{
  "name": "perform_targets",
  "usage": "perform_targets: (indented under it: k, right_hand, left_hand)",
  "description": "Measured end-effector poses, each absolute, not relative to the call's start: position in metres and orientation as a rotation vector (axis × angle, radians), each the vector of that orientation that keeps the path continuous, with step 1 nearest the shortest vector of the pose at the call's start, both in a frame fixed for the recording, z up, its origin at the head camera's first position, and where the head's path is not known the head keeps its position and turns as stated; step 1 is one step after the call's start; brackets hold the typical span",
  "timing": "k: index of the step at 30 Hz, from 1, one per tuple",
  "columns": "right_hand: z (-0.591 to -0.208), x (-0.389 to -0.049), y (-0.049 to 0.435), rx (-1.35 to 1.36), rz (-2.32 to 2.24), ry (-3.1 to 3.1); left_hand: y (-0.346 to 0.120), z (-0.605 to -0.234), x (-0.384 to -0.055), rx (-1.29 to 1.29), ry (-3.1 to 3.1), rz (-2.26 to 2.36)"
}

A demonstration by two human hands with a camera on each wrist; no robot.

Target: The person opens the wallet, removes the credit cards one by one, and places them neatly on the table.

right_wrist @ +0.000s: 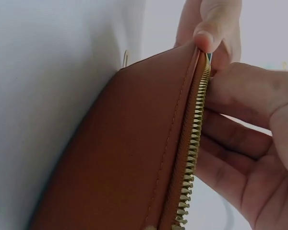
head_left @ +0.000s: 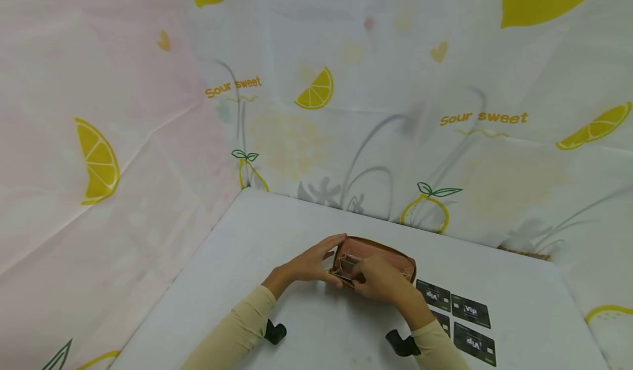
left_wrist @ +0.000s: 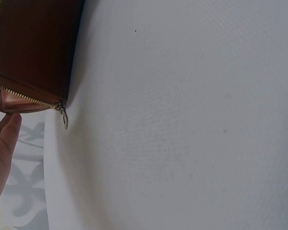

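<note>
A brown zip-around wallet stands unzipped on the white table, its pinkish lining and inner dividers facing up. My left hand grips its left end, thumb on the near edge and fingers at the far side. My right hand reaches into the opening with bent fingers. Their tips are hidden behind the near panel, so whether they pinch anything cannot be told. In the right wrist view, the brass zip teeth run along the near edge, and the left thumb presses its far end. A zip pull hangs at one corner.
Black cards marked "Vip" lie right of the wallet: one beside it, another farther right, a third nearer me, and one partly behind my right forearm. A lemon-print sheet hangs behind the table.
</note>
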State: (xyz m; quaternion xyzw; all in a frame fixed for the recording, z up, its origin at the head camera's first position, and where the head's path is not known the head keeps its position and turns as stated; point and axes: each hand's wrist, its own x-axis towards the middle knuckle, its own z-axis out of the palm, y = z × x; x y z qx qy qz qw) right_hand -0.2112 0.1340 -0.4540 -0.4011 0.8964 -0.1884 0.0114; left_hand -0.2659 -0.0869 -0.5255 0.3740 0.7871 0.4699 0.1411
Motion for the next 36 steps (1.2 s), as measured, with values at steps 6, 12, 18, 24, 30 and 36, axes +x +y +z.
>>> perform_targets:
  k: [6,12,18,24,30,36]
  right_hand:
    - [-0.458,-0.211,0.134,-1.267,-0.614,2.802]
    - [-0.455,-0.209,0.134,-1.301,-0.518,2.848]
    - [-0.435,-0.205,0.132,-1.286,-0.492,2.925]
    - [-0.428,-0.205,0.138,-1.243,-0.466,2.938]
    - [-0.424,-0.206,0.152,-1.226,-0.547,2.984]
    - [-0.419,-0.21,0.178,-1.256,-0.594,3.034]
  left_hand:
    - [-0.086,-0.523,-0.265,1.075,2.269,1.357]
    - [-0.086,-0.523,-0.264,1.085,2.266,1.352]
    - [-0.086,-0.521,-0.264,1.097,2.253,1.388]
    - [-0.085,-0.523,-0.265,1.077,2.247,1.373]
    - [-0.085,-0.527,-0.268,1.078,2.254,1.383]
    - [-0.084,-0.527,-0.268,1.072,2.256,1.379]
